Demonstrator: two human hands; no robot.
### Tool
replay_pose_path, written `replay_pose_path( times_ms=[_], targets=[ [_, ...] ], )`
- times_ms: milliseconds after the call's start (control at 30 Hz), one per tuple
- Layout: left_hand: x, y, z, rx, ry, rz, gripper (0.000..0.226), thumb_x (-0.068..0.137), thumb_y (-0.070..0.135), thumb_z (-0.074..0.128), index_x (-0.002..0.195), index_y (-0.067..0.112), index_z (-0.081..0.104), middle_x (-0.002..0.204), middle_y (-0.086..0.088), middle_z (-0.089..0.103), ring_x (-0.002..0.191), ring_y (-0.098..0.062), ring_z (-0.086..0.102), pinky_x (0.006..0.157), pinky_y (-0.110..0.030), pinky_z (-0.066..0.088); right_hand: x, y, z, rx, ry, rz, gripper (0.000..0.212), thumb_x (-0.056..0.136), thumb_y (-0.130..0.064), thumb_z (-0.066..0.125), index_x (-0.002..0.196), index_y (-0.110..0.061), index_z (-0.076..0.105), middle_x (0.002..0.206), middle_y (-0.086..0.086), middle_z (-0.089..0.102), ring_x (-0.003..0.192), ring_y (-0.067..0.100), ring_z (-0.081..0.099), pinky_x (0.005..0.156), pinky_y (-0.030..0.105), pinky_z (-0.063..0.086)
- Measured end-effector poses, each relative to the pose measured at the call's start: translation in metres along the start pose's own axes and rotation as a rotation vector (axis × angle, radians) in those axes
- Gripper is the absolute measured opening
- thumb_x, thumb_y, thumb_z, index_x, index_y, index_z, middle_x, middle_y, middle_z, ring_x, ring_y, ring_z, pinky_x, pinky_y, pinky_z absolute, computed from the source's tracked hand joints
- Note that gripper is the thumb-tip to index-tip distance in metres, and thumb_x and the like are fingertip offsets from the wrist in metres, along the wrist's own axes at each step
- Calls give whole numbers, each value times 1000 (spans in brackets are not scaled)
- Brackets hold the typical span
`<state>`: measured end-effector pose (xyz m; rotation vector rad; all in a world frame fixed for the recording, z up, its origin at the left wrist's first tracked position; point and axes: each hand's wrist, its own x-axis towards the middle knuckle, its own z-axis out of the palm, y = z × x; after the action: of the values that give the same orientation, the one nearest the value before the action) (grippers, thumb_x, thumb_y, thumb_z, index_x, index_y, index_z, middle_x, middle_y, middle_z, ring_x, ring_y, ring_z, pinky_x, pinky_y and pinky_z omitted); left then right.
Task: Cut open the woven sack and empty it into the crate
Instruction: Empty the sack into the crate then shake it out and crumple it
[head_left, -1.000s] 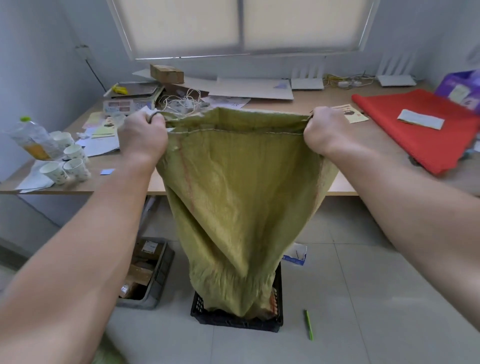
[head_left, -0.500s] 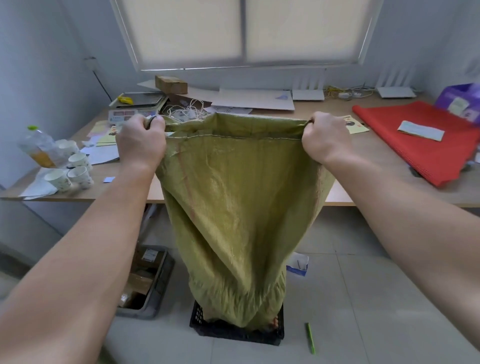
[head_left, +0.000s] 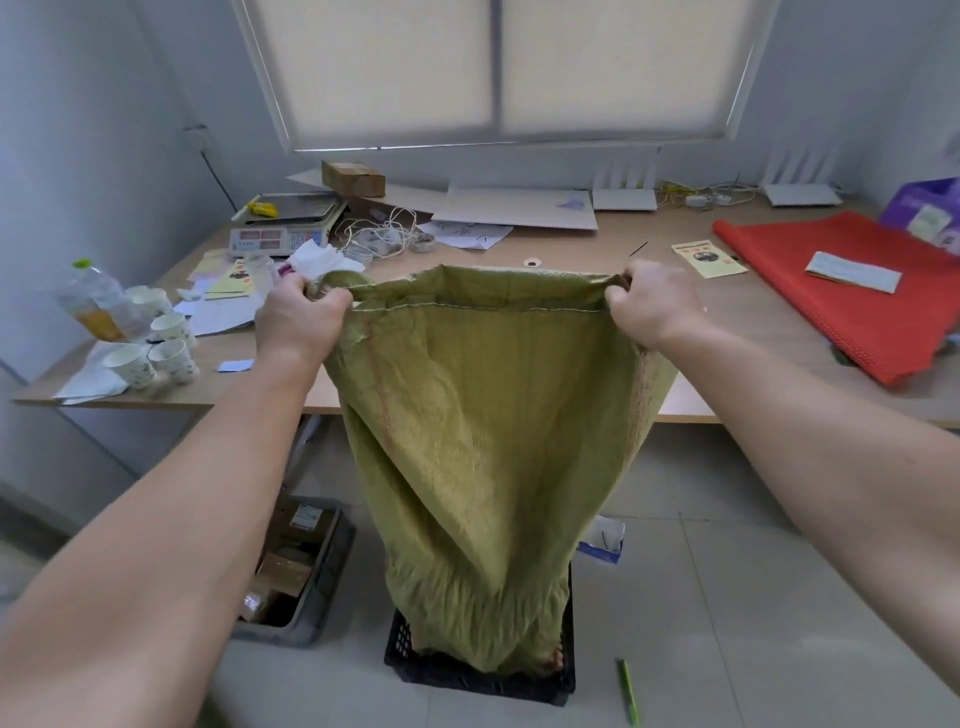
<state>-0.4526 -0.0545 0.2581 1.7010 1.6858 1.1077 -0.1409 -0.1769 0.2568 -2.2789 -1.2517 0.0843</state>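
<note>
1. Left hand: centre-left of frame, fist closed on the upper left corner of the olive-green woven plastic sack; back of hand toward the camera, forearm running straight from the lower left corner.
2. Right hand: centre-right of frame, fist closed on the sack's upper right corner; forearm extended from the lower right edge (both arms nearly straight, at about the same height).
3. Sack: held upside down, stitched seam stretched taut between the two fists, body hanging and narrowing downward; its crumpled lower end sits inside the black slotted plastic crate.
4. Crate: on the grey tiled floor, lower centre of frame, mostly hidden behind the sack; contents cannot be told.
5. Green pen: on the floor, just right of the crate.
6. Grey plastic bin of cardboard boxes: left of the crate, partly under the wooden desk.
7. Folded red cloth: right end of the desk.
</note>
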Motion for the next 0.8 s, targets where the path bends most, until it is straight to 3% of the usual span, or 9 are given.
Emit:
replay_pose_path(
  times_ms=[100,233,367,467,567,667,800],
  targets=[
    [2,-13,-4,-186,-97,-78,34,70,30,61,102,19,55,94,-3,60,95,-27,60,84,-47,52,2,6,-1,46,-18,21,32,88,-27,58,116,-10,58,102,10,57,89,28,51,75,32,40],
    [8,-24,-11,-327,-118,-74,47,67,20,55,113,17,51,94,0,55,91,-20,54,76,-39,48,6,13,-4,88,-55,72,46,79,-26,65,122,-9,59,112,11,58,99,31,60,81,37,52],
    [13,-36,-16,-378,-34,-47,30,77,21,66,105,19,56,97,-3,61,93,-24,58,81,-43,52,7,31,-3,60,-51,97,28,80,-31,67,101,-13,69,109,18,61,91,35,63,83,45,56],
    [18,-44,-17,-422,-42,-17,14,86,29,70,95,26,59,96,-4,62,92,-27,61,87,-50,54,6,41,-4,18,-38,82,17,86,-36,68,82,-20,64,106,19,60,89,37,62,78,39,50],
    [20,-44,-16,-443,-40,-7,9,89,37,67,88,30,61,90,-2,62,89,-25,59,89,-51,52,7,47,-5,20,-9,76,18,91,-37,64,88,-20,66,113,17,53,100,37,57,88,41,47],
    [19,-37,-15,-422,-32,-12,18,90,46,62,96,29,64,100,1,64,100,-22,58,94,-44,51,8,48,-6,43,42,86,23,98,-28,55,107,-13,69,123,18,48,114,38,49,100,40,39],
    [17,-23,-19,-612,-93,-63,15,94,33,57,101,22,65,112,-3,66,112,-25,59,95,-41,50,5,35,-16,155,92,34,22,93,-16,48,103,-12,66,115,16,49,106,33,49,93,35,39]
  ],
)
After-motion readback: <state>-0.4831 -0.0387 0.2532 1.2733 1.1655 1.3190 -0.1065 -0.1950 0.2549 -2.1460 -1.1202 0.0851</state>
